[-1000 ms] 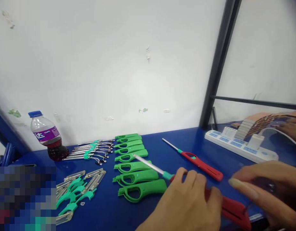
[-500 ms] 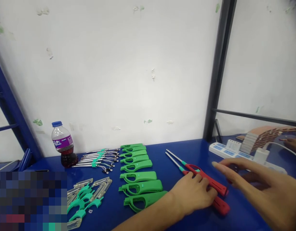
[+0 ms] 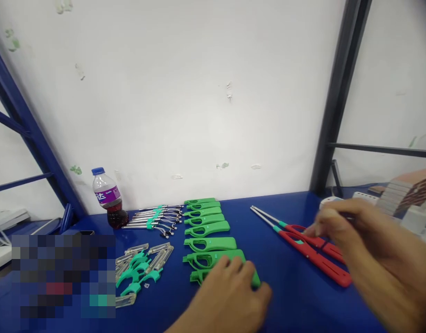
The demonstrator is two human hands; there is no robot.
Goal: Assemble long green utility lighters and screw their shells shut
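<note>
My left hand point(image 3: 230, 296) lies over the nearest green lighter casing point(image 3: 255, 278), its end between my bent fingers and thumb. More green casings point(image 3: 210, 241) lie in a column behind it, trigger loops to the left. My right hand point(image 3: 362, 245) is blurred, thumb and forefinger close together by the far red lighter point(image 3: 332, 250); whether they touch it I cannot tell. Beside it lies a second red lighter point(image 3: 320, 263), its metal tube pointing up-left. Left of the green casings are metal tubes with wires point(image 3: 154, 217), teal triggers point(image 3: 140, 273) and clear plastic pieces point(image 3: 161, 256).
A bottle of dark drink point(image 3: 111, 199) stands at the back left by the white wall point(image 3: 213, 101). Power strips with a white plug point(image 3: 416, 219) are at the far right. A dark post point(image 3: 337, 106) rises behind the blue table point(image 3: 278, 305). Part of the left side is pixelated.
My left hand has left the red lighters and moved left onto the nearest green casing. My right hand has come in toward the red lighters, its fingers drawing together. The view has shifted.
</note>
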